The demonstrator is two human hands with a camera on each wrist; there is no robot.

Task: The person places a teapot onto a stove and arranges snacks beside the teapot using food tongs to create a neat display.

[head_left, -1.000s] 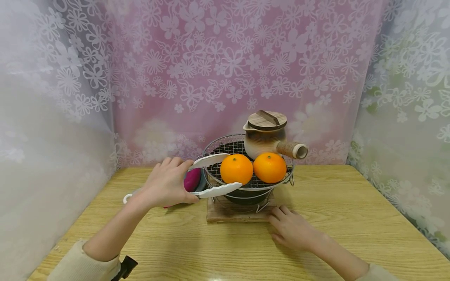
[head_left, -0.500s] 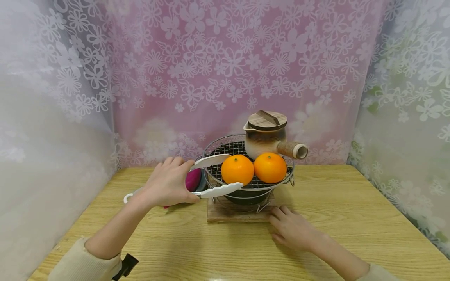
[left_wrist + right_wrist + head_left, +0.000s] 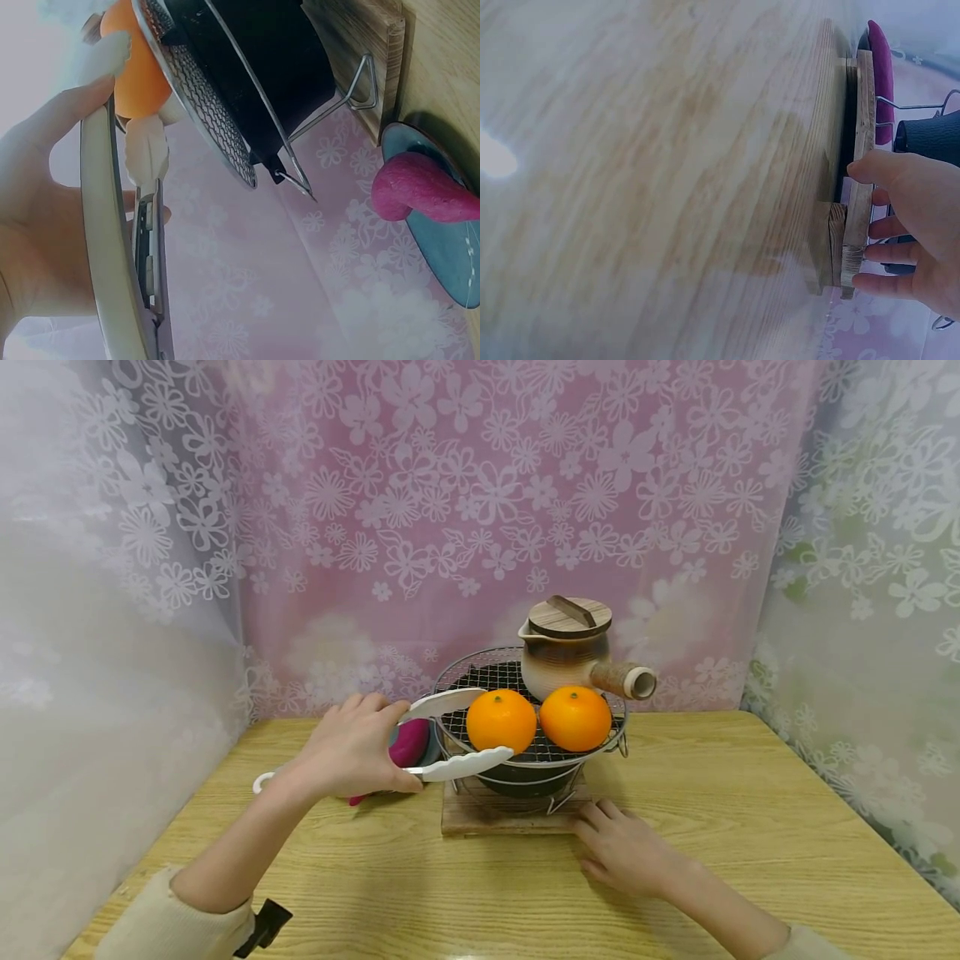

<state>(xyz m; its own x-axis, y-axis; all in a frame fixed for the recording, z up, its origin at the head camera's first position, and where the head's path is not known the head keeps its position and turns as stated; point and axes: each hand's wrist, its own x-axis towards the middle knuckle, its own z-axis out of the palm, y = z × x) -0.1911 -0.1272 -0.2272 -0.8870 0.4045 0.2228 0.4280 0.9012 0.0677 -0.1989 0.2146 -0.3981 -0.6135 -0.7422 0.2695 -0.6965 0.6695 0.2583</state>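
Observation:
My left hand (image 3: pixel 352 747) holds a pair of white-tipped tongs (image 3: pixel 468 764), thumb on one arm and fingers on the other. The tips lie either side of the left orange (image 3: pixel 501 721), which sits on a round wire grill rack (image 3: pixel 480 672). Beside it rests a second orange (image 3: pixel 575 718). Behind them stands a clay teapot (image 3: pixel 558 664) with a wooden lid and a wrapped side handle. My right hand (image 3: pixel 626 847) grips the near right corner of the wooden board (image 3: pixel 862 127) under the stove, its thumb and fingertips against the edge.
The black stove bowl (image 3: pixel 262 67) stands in a wire frame on the board. To its left, partly behind my left hand, a magenta sweet potato-like item (image 3: pixel 420 187) lies on a blue-grey plate (image 3: pixel 442 251). Floral curtains (image 3: pixel 487 510) enclose the wooden table (image 3: pixel 750 793).
The left hand, the tongs and the left orange shift slightly right, then back to the left by now. The right hand, the board, the teapot and the second orange look nearly still.

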